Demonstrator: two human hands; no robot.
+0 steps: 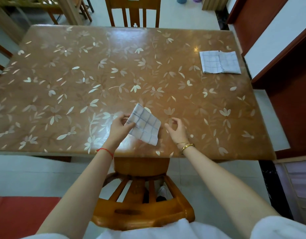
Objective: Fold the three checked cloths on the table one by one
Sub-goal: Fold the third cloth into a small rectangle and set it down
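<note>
The left grip [118,127] pinches the folded checked cloth [145,126] while the right grip [177,129], just beside it, curls loosely empty; probably best to keep its layers squared.

Glossy table [62,94], matt checked cloth [145,125]

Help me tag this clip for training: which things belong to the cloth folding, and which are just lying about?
Job: small folded white blue-checked cloth, pinched by left hand; two folded white checked cloths, far right; empty right hand; brown floral-patterned table.
Lying about: two brown wooden chairs; red-brown cabinet.
</note>
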